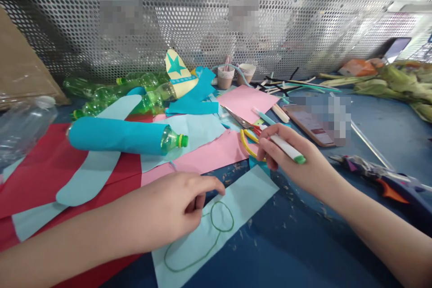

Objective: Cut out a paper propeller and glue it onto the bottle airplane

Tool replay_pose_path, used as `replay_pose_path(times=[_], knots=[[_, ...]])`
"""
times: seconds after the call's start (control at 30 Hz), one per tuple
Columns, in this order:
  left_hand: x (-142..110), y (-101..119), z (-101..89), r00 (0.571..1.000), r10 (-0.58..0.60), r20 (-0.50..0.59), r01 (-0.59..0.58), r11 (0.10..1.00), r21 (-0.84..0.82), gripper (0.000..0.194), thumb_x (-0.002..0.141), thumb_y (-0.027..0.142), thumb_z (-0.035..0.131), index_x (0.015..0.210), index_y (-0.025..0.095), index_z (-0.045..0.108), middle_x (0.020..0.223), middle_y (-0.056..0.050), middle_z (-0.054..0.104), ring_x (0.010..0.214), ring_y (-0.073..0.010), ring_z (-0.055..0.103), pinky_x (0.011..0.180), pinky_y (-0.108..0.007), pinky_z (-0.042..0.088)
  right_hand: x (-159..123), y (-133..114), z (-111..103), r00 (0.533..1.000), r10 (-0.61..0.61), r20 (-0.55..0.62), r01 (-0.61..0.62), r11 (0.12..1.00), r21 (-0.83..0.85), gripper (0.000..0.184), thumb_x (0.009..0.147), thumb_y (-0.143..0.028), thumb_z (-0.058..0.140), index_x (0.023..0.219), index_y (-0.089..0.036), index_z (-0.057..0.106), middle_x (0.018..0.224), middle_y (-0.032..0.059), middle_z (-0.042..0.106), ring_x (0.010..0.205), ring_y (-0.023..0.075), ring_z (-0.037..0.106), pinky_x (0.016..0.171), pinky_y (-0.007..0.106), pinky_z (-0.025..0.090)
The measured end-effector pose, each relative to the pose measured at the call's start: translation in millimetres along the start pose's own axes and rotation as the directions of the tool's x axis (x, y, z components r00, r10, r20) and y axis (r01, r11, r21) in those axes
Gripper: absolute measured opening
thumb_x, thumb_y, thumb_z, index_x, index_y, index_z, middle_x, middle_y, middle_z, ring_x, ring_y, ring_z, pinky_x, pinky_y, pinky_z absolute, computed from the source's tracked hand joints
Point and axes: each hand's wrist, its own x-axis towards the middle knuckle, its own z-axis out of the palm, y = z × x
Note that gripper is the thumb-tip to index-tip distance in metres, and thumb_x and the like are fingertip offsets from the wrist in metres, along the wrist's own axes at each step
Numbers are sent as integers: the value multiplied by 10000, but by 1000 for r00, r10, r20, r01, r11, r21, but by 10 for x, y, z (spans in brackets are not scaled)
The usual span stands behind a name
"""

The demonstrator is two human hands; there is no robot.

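Observation:
My left hand (172,209) rests on a light blue paper strip (236,202), fingers curled, fingertips pressing its upper edge. The strip bears a green drawn outline (216,229) of a round shape joined to a longer one. My right hand (290,157) hovers above the strip's far end, closed round a white marker with a green cap (288,148). Just behind that hand lie yellow-handled scissors (248,137).
A plastic bottle wrapped in teal paper (121,137) lies on red (43,166), pink (209,155) and light blue sheets. Green bottles (111,94), a star-marked paper piece (177,69), two cups (225,76), a phone (313,123), sticks and a glue gun (378,175) crowd the blue table.

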Motion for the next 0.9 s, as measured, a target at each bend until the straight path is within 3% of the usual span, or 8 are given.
replay_pose_path(times=[0.2,0.37,0.43,0.5,0.6,0.7,0.8,0.9], knots=[[34,-4,-15,998,-17,-59,10,994,-111,342,788,145,498,1059,259,673,733,47,624,652,-132,600,563,-197,443,-9,33,1,1000,-2,4,2,1000,-15,208,952,-494,532,968,-292,485,688,-44,550,514,132,537,498,272,457],[85,25,129,993,-108,46,117,938,-327,261,740,147,556,962,202,682,729,33,655,632,-130,652,554,-192,512,-2,-27,33,1000,6,13,-8,988,157,252,972,-513,484,930,-268,526,727,-25,593,589,133,560,562,270,493],[71,49,192,996,-89,20,90,943,-321,272,765,157,563,995,208,698,779,16,696,683,-145,686,599,-211,552,3,-28,38,1000,11,28,-18,970,244,286,976,-534,459,974,-262,547,774,-10,606,693,149,587,661,287,526],[47,53,232,993,11,-115,-35,978,-206,300,806,117,528,1025,213,708,902,-12,725,803,-160,707,729,-256,583,4,-15,40,999,29,41,-40,958,283,297,969,-543,467,996,-259,549,792,-8,591,758,161,586,733,307,538],[34,9,261,929,237,-283,-215,971,110,424,800,-10,446,1052,208,708,1166,-64,685,1078,-202,660,951,-364,541,-9,4,50,998,31,55,-45,961,272,251,975,-513,479,984,-268,532,772,-22,548,747,164,566,773,337,533],[61,-35,283,892,383,-241,-312,906,286,485,780,-36,456,1141,201,675,1323,-87,618,1228,-238,582,1037,-423,495,-35,-1,75,993,-52,110,20,964,266,201,1006,-458,448,1008,-276,532,822,-14,535,805,175,559,869,382,499],[84,-5,316,866,446,-224,-343,858,382,383,834,-3,471,1102,175,678,1242,-92,661,1197,-228,598,1053,-392,487,-62,-23,95,976,-134,169,72,942,328,184,1023,-421,422,1032,-276,535,887,5,540,867,189,549,909,396,468],[53,61,364,870,428,-246,-296,850,435,240,927,123,495,1054,176,692,1152,-83,688,1158,-240,615,1024,-396,507,-70,-37,99,975,-163,151,92,915,393,202,1021,-436,421,1026,-283,552,850,-3,543,832,186,535,854,358,449]])
